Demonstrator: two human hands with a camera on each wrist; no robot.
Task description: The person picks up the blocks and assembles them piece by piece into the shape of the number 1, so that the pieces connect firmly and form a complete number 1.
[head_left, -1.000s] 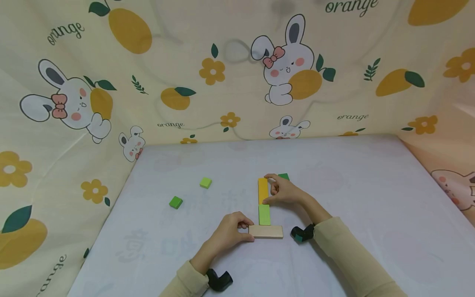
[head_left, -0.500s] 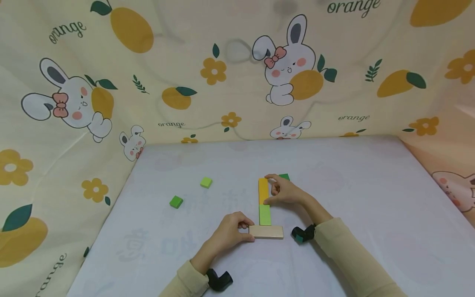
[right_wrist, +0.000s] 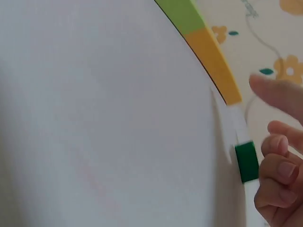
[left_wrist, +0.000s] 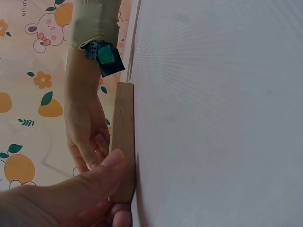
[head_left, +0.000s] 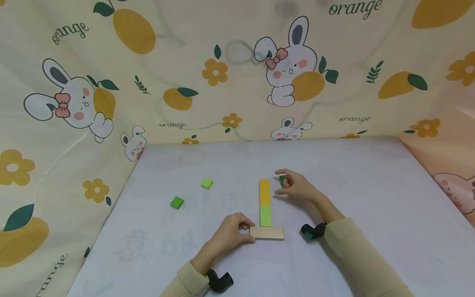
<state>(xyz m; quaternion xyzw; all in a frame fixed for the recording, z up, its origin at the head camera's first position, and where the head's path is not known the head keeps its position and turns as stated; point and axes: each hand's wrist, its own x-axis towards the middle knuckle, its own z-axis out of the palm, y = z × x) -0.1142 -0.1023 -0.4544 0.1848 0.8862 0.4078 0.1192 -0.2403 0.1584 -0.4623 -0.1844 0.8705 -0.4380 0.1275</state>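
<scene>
My left hand (head_left: 229, 232) pinches the left end of a plain wooden block (head_left: 268, 233), thumb at its near side and fingers at the far side. A light green block (head_left: 265, 216) stretches away from the middle of the wooden one, and a yellow block (head_left: 264, 192) continues that line end to end. To the right of the yellow block is my right hand (head_left: 299, 188), thumb and index finger spread apart with nothing between them. Its fingers partly cover a dark green block (head_left: 282, 179), which shows better in the right wrist view beyond the yellow block's end.
Two small loose blocks lie on the left of the white table (head_left: 352, 177): a light green one (head_left: 207, 183) and a mid-green one (head_left: 177, 202). A cloth (head_left: 230, 90) printed with rabbits and oranges hangs behind the table and along its sides.
My right hand has let go of the yellow block and moved right, over toward the dark green block. The left hand keeps its grip on the wooden block.
</scene>
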